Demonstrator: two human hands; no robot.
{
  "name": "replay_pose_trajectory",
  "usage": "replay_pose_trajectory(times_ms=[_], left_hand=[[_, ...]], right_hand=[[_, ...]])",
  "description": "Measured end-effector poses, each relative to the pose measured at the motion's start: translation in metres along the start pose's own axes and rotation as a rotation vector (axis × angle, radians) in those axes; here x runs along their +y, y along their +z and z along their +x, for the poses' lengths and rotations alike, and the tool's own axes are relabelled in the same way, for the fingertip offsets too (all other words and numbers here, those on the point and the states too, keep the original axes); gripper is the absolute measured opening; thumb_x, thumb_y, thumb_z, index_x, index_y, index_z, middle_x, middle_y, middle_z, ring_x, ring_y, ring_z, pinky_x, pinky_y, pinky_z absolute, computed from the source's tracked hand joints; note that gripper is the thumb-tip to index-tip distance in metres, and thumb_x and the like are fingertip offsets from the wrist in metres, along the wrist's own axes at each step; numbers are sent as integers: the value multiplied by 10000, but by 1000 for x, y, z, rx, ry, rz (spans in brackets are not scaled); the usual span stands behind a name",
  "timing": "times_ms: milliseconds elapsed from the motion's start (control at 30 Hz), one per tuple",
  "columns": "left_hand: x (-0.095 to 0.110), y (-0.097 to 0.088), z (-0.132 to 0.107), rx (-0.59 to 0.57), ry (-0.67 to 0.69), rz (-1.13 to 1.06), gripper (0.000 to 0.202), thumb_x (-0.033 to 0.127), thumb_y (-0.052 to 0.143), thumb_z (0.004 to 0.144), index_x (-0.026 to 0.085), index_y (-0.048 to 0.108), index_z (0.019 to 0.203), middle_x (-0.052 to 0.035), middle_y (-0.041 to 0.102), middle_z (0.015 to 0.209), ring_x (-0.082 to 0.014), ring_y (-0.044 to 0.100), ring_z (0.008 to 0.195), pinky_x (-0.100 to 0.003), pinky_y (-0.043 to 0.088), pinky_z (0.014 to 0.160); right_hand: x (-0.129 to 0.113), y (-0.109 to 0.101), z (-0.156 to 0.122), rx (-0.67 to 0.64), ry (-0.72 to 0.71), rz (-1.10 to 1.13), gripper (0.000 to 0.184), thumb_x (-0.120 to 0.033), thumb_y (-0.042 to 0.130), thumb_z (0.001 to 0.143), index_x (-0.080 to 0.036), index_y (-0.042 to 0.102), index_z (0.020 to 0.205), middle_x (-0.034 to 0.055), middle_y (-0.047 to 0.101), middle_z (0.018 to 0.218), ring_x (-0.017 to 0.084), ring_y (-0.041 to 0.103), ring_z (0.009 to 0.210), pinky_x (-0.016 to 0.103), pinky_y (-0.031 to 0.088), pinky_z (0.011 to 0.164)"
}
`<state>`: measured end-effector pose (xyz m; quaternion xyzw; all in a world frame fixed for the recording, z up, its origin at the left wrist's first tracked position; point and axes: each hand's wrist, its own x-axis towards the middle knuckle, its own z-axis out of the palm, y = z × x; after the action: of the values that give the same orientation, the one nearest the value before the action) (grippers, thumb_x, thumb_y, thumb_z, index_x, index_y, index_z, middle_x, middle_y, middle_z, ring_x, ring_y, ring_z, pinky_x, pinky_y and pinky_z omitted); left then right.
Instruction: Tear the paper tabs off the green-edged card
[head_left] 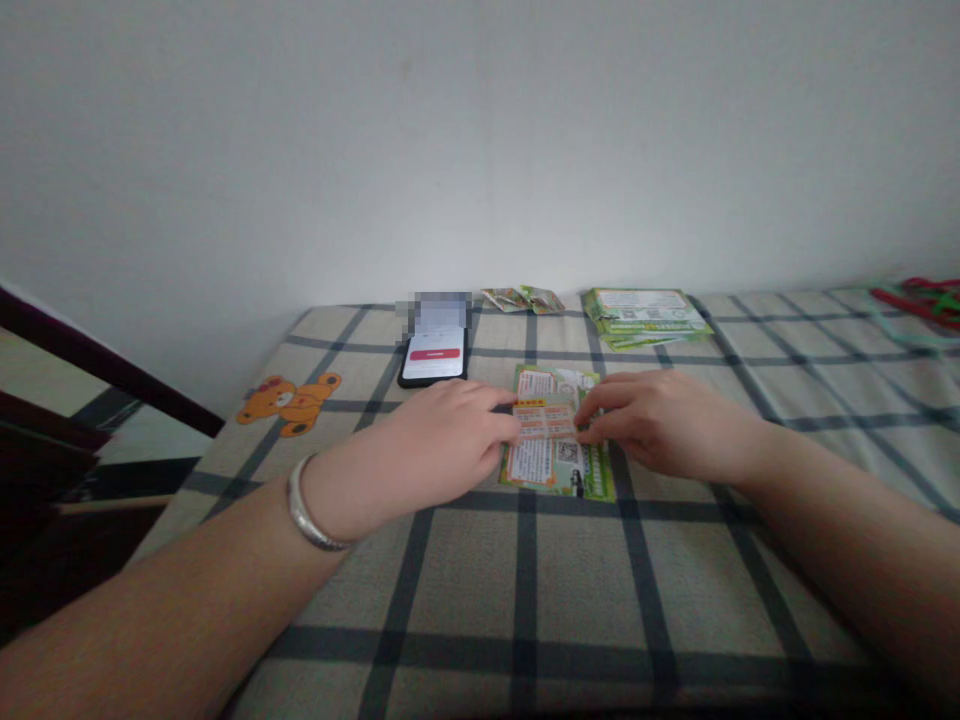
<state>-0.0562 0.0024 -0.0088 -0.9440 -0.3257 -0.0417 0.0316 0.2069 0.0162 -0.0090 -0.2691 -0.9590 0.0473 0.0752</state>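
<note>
A printed leaflet [532, 470] with green edges, white text panels and a QR code lies flat on the checked cloth in front of me. Over its middle is a small orange-and-white printed slip [546, 418] with a yellow band along its top. My left hand [442, 440], a silver bangle at its wrist, pinches the slip's left edge between thumb and finger. At the slip's right edge my right hand [667, 420] is closed in a pinch, its fingers bent over the leaflet's right side. Whether the slip is folded paper or a flat packet I cannot make out.
A phone [435, 367] with a lit screen lies behind my left hand. Small folded printed pieces [525, 299] and a leaflet stack [645, 310] are near the wall. An orange bear figure [292, 403] is at left, and a red-and-green object [926, 303] far right.
</note>
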Motion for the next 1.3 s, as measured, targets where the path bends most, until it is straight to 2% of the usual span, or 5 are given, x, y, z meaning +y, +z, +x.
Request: replay_pose_trajectory(times_ms=[500, 733, 1000, 1133, 1300], left_hand=[[-10, 6, -1, 28, 27, -87, 270, 170, 476, 891, 284, 705, 976, -30, 596, 1249, -207, 594, 1093, -399, 476, 959], [-11, 7, 1, 67, 65, -84, 234, 179, 478, 888, 223, 703, 934, -41, 676, 1029, -197, 627, 963, -370, 501, 875], [0, 22, 9, 189, -175, -56, 134, 209, 519, 874, 134, 606, 944, -82, 636, 947, -223, 597, 929, -385, 504, 835], [2, 29, 10, 256, -164, -62, 341, 212, 569, 853, 129, 523, 1181, -120, 564, 1212, -250, 523, 1141, -422, 445, 995], [0, 31, 10, 280, -154, -108, 397, 211, 585, 843, 131, 497, 1222, -110, 600, 1161, -247, 539, 1119, -435, 453, 993]], right_hand=[[4, 6, -2, 54, -18, 41, 382, -2, 488, 755, -218, 750, 930, 30, 714, 1021, 157, 651, 887, 298, 506, 803], [1, 10, -1, 76, 26, 49, 302, -43, 497, 803, -219, 728, 888, 21, 699, 924, 151, 621, 827, 290, 481, 759], [-5, 17, 9, 174, 112, -107, 138, -217, 536, 855, -188, 658, 915, 43, 660, 838, 197, 596, 753, 325, 464, 656], [-3, 24, 13, 245, 141, -93, 281, -347, 605, 845, -156, 611, 1051, 101, 651, 1058, 241, 601, 961, 377, 494, 832], [0, 28, 15, 278, 153, -81, 511, -420, 638, 824, -137, 536, 1237, 129, 647, 1156, 269, 586, 1067, 433, 479, 935]])
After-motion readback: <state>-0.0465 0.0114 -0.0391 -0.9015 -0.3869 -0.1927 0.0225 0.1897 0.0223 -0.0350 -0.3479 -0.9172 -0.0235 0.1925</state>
